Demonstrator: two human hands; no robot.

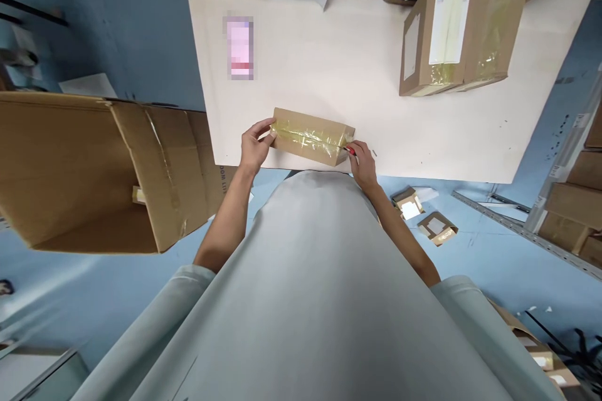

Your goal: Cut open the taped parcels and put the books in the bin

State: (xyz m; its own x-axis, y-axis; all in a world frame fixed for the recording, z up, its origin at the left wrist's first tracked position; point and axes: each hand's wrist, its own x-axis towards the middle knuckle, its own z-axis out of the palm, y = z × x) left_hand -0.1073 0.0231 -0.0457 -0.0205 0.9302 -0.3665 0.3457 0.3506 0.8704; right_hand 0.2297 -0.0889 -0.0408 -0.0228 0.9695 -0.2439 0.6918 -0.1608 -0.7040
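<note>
A long, narrow cardboard box (310,136) lies near the front edge of the white table, with shiny clear tape along its top seam. My left hand (255,145) is closed on the box's left end, its thumb and fingers pressed to the cardboard. In my right hand (364,163) is a small red box cutter (350,150), gripped between thumb and fingers. The cutter's tip points at the right end of the taped seam; whether it is in the tape is too small to tell.
Two taped boxes (463,37) stand at the table's (301,56) back right, with larger cartons behind. A blurred pink item (240,47) lies at back left. A big open carton (136,169) stands to the left. Small opened boxes (437,227) lie on the floor at right.
</note>
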